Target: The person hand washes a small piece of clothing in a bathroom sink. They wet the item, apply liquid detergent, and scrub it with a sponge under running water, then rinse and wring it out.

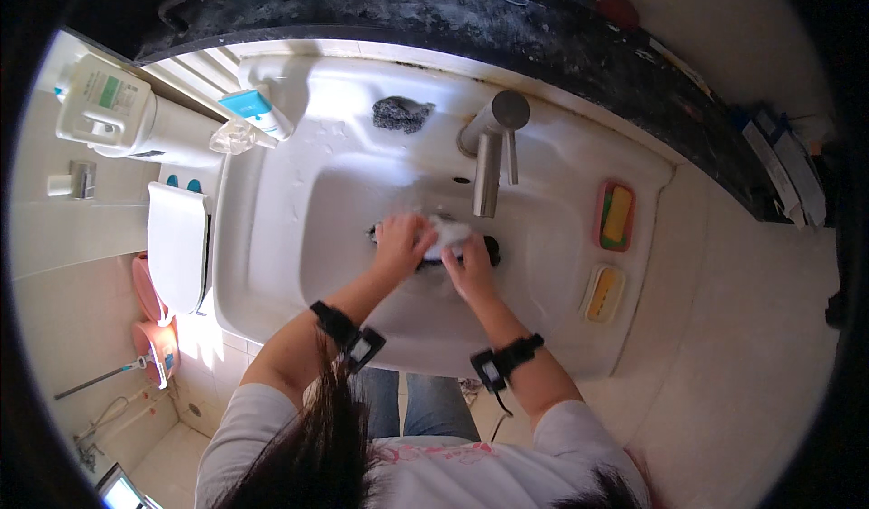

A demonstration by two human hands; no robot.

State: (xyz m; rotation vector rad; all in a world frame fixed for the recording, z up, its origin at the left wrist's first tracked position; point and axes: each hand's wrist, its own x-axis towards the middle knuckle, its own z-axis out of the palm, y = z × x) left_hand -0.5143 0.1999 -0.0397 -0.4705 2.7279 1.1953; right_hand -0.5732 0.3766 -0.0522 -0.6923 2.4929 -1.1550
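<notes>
Both hands are low in the white washbasin (353,285), in front of the metal tap (486,170). My left hand (402,241) has its fingers curled on the left part of a dark, wet cloth item (493,251) with whitish foam (448,235) on it. At the right part of the foam is my right hand (470,268), thumb and fingers bent against the same item. The exact kind of cloth cannot be told, as the hands and blur cover much of it. A crumpled dark grey cloth (402,115) lies on the basin's back ledge.
Right of the bowl sit a pink soap dish (599,237) with a yellow bar and a pale soap dish (619,298) with another. A blue-and-white tube (261,112) stands on the back left corner. Beyond are a white jug (102,105) and a dark shelf (421,13).
</notes>
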